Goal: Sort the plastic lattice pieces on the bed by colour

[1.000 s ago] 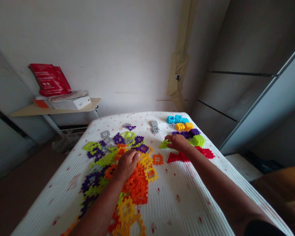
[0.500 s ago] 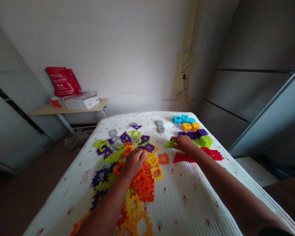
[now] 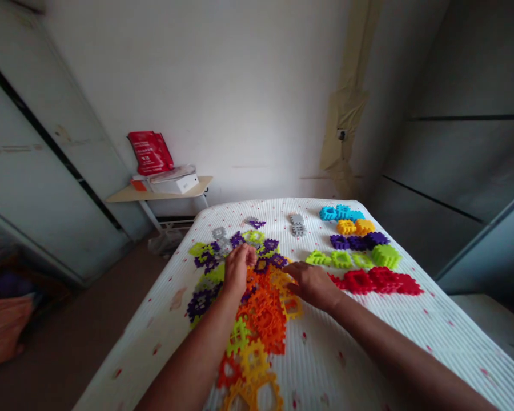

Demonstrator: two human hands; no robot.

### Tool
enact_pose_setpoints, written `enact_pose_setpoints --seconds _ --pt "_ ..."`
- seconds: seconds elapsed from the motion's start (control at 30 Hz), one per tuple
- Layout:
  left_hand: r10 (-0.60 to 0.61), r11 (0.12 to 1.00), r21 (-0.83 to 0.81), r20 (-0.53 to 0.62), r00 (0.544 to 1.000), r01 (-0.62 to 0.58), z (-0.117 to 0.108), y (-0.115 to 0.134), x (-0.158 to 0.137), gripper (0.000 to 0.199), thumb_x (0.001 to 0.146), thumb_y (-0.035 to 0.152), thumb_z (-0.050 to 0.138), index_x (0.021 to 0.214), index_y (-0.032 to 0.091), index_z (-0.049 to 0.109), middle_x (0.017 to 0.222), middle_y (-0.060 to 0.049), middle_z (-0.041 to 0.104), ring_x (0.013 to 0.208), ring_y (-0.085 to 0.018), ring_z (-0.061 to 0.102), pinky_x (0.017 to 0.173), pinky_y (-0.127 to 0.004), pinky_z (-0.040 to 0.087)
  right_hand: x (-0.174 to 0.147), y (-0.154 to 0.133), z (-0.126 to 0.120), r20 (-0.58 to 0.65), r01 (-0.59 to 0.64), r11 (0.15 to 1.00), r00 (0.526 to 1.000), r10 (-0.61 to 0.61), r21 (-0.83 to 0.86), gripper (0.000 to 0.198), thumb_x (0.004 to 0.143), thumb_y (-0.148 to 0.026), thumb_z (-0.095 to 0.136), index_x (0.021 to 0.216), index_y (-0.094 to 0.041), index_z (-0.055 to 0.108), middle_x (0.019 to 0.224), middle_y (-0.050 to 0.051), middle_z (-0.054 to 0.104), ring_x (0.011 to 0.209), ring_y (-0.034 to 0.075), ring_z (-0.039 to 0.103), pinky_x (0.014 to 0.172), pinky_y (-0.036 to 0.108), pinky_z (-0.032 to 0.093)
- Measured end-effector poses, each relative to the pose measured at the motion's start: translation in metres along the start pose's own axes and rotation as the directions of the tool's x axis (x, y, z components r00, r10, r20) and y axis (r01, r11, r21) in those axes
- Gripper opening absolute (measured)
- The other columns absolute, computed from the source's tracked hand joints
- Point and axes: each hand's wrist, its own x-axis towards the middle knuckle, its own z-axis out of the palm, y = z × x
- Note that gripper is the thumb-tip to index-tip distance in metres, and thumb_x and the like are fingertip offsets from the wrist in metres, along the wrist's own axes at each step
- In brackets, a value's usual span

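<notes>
My left hand [image 3: 239,267] is over a mixed pile of flat plastic interlocking pieces, fingers curled together; anything inside them is hidden. Beneath and around it are purple pieces [image 3: 204,301] and orange pieces [image 3: 265,317]. At the pile's right edge my right hand [image 3: 312,283] reaches across yellow pieces [image 3: 292,307], its fingers and thumb apart, with nothing visible in them. Just beyond the right hand, a lime green piece [image 3: 317,258] lies at the left end of a green row. Red pieces [image 3: 383,279] lie to the right of that hand.
Sorted by colour on the right are blue [image 3: 341,212], yellow [image 3: 354,227] and purple [image 3: 358,240] stacks, with grey pieces [image 3: 297,224] farther left. A patterned white cover [image 3: 351,354] lies underneath. Behind at left, a small table [image 3: 124,195] holds a red bag [image 3: 149,152].
My right hand has come back leftward from the green row to the pile, leaving a green piece in the row. My left hand has shifted farther up the pile. The view has turned left.
</notes>
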Motion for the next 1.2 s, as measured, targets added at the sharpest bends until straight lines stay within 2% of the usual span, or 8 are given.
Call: enact_pose_setpoints --seconds 0.17,0.33,0.43,0.57,0.7,0.8,1.0,1.2 --pt "-0.059 0.997 0.043 -0.025 0.998 0.06 -0.01 0.007 0.024 0.049 0.08 0.049 0.028 0.085 0.012 0.059 0.067 -0.006 0.063 0.058 -0.013 0.06 0.057 -0.026 0.047 0.006 -0.015 0.026 -0.032 0.065 0.997 0.997 -0.064 0.038 0.027 0.085 -0.034 0.05 0.107 -0.019 0.057 0.11 0.011 0.061 0.098 0.021 0.054 0.08 0.028 0.043" --pt "-0.111 0.941 0.334 0.146 0.983 0.056 -0.007 -0.003 0.055 0.028 0.077 0.036 0.049 0.084 0.014 0.064 0.075 -0.005 0.067 0.073 -0.016 0.062 0.068 -0.028 0.049 0.005 -0.02 0.034 -0.06 0.114 0.993 0.992 -0.112 0.034 0.025 0.088 -0.039 0.046 0.086 -0.018 0.059 0.09 0.007 0.063 0.087 0.02 0.053 0.075 0.028 0.042" --pt "-0.16 0.842 0.539 0.271 0.949 -0.012 0.002 -0.01 0.073 0.018 0.078 0.03 0.057 0.088 0.016 0.064 0.091 -0.005 0.066 0.089 -0.017 0.06 0.082 -0.033 0.047 0.002 -0.022 0.037 -0.094 0.113 0.992 0.99 -0.108 0.06 0.024 0.089 -0.038 0.045 0.083 -0.018 0.058 0.088 0.007 0.061 0.084 0.018 0.053 0.073 0.027 0.041" --pt "-0.248 0.666 0.737 0.367 0.897 -0.117 0.016 -0.018 0.089 0.03 0.085 0.033 0.051 0.111 0.018 0.054 0.115 -0.008 0.055 0.098 -0.019 0.056 0.083 -0.04 0.048 0.0 -0.023 0.042 -0.14 0.12 0.989 0.984 -0.107 0.085 0.025 0.089 -0.037 0.044 0.081 -0.018 0.057 0.085 0.006 0.06 0.082 0.018 0.051 0.071 0.026 0.04" --pt "-0.308 0.513 0.836 0.392 0.867 -0.195 0.029 -0.024 0.097 0.033 0.085 0.033 0.052 0.114 0.018 0.052 0.116 -0.008 0.055 0.098 -0.019 0.056 0.082 -0.04 0.049 0.0 -0.021 0.048 -0.171 0.131 0.985 0.979 -0.111 0.111 0.022 0.088 -0.036 0.046 0.081 -0.018 0.056 0.085 0.006 0.06 0.081 0.017 0.05 0.071 0.026 0.039" --pt "-0.305 0.461 0.852 0.415 0.857 -0.249 0.034 -0.027 0.098 0.033 0.085 0.033 0.052 0.114 0.018 0.052 0.116 -0.008 0.055 0.098 -0.019 0.056 0.082 -0.04 0.049 0.001 -0.019 0.052 -0.191 0.137 0.983 0.975 -0.113 0.12 0.021 0.087 -0.035 0.047 0.08 -0.018 0.056 0.083 0.005 0.059 0.078 0.017 0.049 0.07 0.026 0.039" --pt "-0.255 0.493 0.826 0.438 0.862 -0.274 0.027 -0.029 0.095 0.032 0.085 0.034 0.051 0.114 0.018 0.052 0.117 -0.008 0.054 0.098 -0.019 0.056 0.082 -0.041 0.048 0.001 -0.018 0.053 -0.211 0.146 0.982 0.97 -0.118 0.12 0.021 0.087 -0.035 0.047 0.08 -0.018 0.056 0.083 0.005 0.06 0.078 0.017 0.049 0.069 0.027 0.038" --pt "-0.18 0.688 0.704 0.404 0.897 -0.179 0.014 -0.022 0.091 0.04 0.069 0.013 0.063 0.107 0.024 0.059 0.098 -0.003 0.063 0.098 -0.02 0.055 0.087 -0.034 0.041 0.0 -0.02 0.052 -0.221 0.139 0.982 0.969 -0.109 0.126 0.022 0.087 -0.036 0.047 0.08 -0.018 0.057 0.082 0.005 0.06 0.078 0.017 0.05 0.069 0.026 0.039"
